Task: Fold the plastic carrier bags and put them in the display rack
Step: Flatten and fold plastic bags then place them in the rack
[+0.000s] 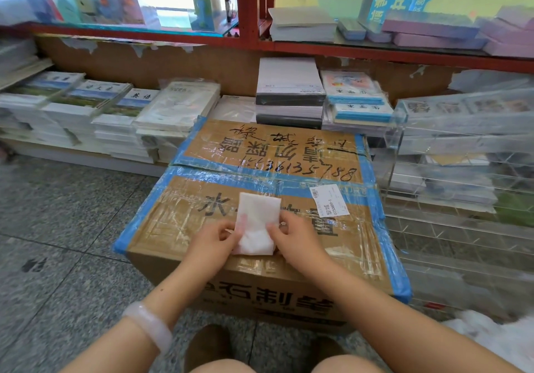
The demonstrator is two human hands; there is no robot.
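Head view: folded white bag (257,222) lies on taped carton (202,213), long axis running away from the person. It's pinched at near end by left hand (215,238) & right hand (294,235), both equally near. Clear rack (450,153) is seen to the right.

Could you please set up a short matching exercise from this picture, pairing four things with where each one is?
Things:
1. folded plastic bag
2. white shipping label
3. pale bangle
4. clear display rack

Places:
A. on the left wrist
B. right of the cardboard box
C. pinched between the left hand and right hand
D. stuck on the box top

Pairs: 1-C, 2-D, 3-A, 4-B
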